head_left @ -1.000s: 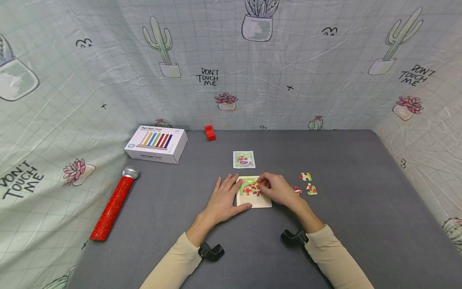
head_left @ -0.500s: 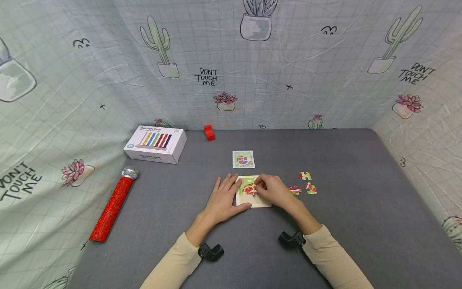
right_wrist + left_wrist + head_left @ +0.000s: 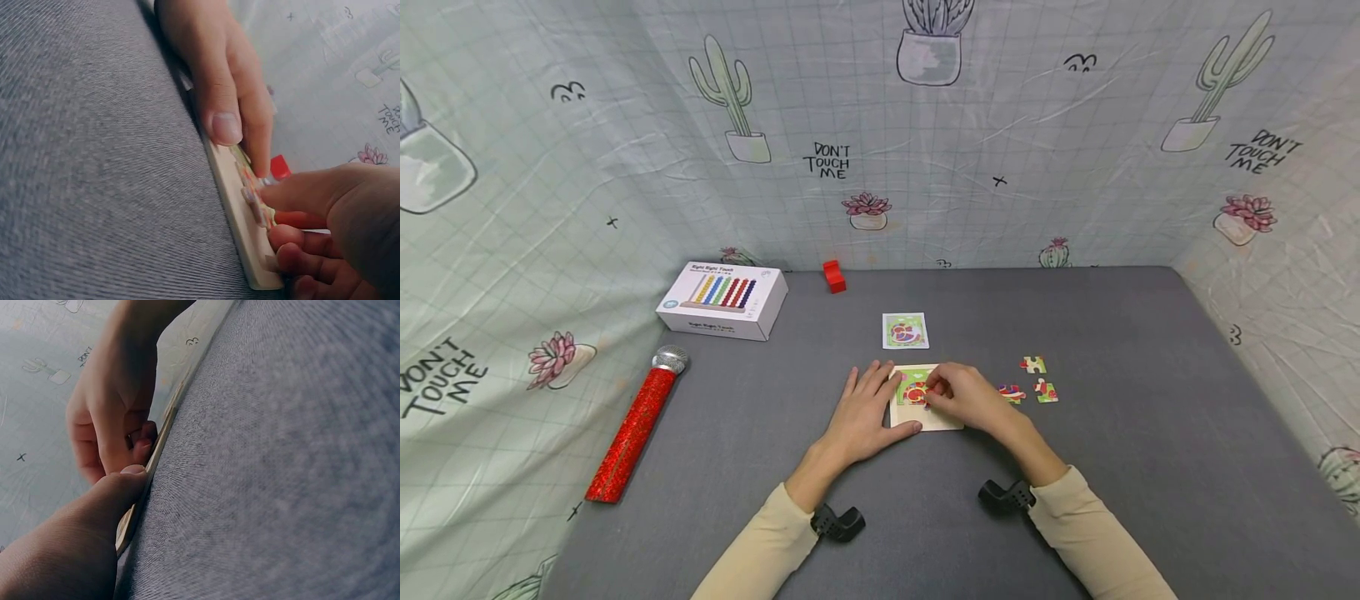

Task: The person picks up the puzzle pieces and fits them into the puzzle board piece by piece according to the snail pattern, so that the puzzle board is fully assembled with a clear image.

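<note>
A pale wooden puzzle board lies on the grey table, with colourful jigsaw pieces filling its upper left part. My left hand rests along the board's left side, fingers spread, its thumb on the lower edge. Over the board's right half, my right hand pinches a puzzle piece between thumb and fingers. The right wrist view shows that piece tilted up just above the board's surface, partly covered by the fingers. In the left wrist view the board appears edge-on, both hands close together on it.
Several loose puzzle pieces lie right of my right hand. A small picture card lies behind the board. At the back left are a white box and a red block. A red glittery microphone lies at the left.
My right hand has shifted slightly left over the board with the piece, uncovering more of the loose piece beside it. The left hand has stayed in place.
</note>
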Demonstrator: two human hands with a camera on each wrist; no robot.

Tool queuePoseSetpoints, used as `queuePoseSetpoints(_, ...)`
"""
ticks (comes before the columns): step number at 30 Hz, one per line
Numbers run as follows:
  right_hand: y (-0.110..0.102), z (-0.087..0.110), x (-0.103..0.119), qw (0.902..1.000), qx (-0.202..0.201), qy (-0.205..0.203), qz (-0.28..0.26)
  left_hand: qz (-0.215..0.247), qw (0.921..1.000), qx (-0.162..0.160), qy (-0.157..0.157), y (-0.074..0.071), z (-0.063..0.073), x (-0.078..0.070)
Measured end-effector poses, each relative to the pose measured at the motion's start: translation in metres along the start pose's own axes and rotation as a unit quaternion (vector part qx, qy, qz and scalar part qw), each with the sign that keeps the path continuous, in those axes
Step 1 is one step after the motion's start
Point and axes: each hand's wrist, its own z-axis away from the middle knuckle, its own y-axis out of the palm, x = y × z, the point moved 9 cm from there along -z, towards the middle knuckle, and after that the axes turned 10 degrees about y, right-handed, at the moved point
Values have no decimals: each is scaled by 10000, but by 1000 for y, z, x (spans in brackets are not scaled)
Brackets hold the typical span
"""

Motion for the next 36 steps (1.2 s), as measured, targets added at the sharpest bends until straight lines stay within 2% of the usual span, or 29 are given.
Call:
queuePoseSetpoints(6, 2, 2, 4, 9995, 227, -138, 149, 1, 9999, -85, 58, -2, 0, -2)
queuePoseSetpoints(25, 5, 4, 6, 9992, 225, -179, 273, 2, 9999, -122, 85, -3, 1, -2)
queuePoseSetpoints(36, -1, 3, 4, 9998, 140, -139, 71, 28, 10000, -55, 48, -2, 0, -1)
